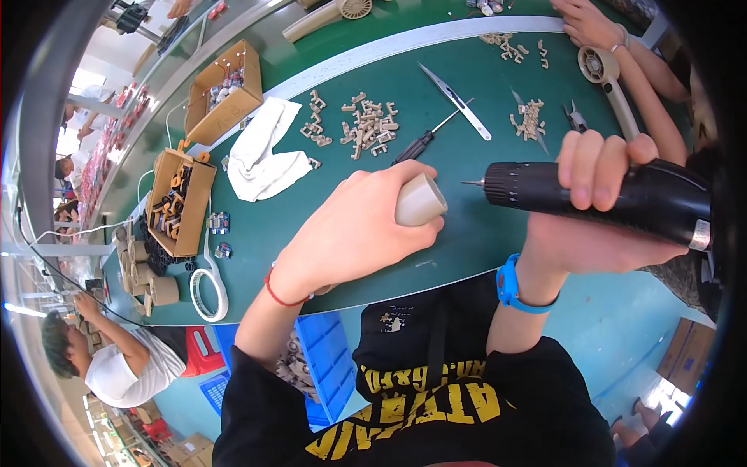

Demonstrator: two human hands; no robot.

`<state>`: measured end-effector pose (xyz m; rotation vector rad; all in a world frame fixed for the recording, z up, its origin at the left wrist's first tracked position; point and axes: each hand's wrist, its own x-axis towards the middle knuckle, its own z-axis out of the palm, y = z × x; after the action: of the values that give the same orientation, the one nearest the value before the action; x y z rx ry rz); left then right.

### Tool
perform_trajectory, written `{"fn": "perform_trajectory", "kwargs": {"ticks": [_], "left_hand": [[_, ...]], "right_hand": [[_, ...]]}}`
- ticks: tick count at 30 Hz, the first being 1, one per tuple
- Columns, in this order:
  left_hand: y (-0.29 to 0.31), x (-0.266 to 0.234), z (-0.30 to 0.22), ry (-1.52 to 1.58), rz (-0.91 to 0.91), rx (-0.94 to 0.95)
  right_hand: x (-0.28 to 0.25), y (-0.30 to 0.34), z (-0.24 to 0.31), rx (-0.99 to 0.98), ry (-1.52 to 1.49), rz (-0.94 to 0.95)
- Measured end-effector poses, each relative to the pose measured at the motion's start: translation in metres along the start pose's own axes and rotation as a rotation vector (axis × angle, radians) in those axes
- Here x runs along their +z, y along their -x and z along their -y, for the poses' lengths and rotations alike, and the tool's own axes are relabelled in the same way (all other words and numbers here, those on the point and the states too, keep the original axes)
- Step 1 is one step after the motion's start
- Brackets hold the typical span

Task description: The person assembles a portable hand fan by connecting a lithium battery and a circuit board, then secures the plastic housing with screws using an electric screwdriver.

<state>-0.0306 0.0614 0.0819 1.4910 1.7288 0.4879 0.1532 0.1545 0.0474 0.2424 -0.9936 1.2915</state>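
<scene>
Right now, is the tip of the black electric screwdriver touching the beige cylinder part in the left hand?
Apart. The head view shows green table between the screwdriver tip and the beige cylinder part, which the left hand holds.

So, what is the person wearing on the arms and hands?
Both hands are bare, without gloves. The left hand has a thin red string bracelet at the wrist. The right hand has a blue wristband. Black sleeves cover only the upper arms; the forearms are uncovered.
</scene>
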Motion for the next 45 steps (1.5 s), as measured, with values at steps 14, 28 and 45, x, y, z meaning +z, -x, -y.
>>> {"fn": "perform_trajectory", "kwargs": {"ticks": [14,28,45], "left_hand": [[0.038,0.014,0.012,-0.150,-0.312,0.255],[0.039,0.019,0.014,-0.162,-0.341,0.265],[0.036,0.024,0.013,-0.245,-0.377,0.236]], "right_hand": [[0.026,-0.002,0.009,0.183,-0.410,-0.119],[0.030,0.001,0.012,0.170,-0.392,-0.131],[0.025,0.005,0.000,0.054,-0.447,-0.044]]}}
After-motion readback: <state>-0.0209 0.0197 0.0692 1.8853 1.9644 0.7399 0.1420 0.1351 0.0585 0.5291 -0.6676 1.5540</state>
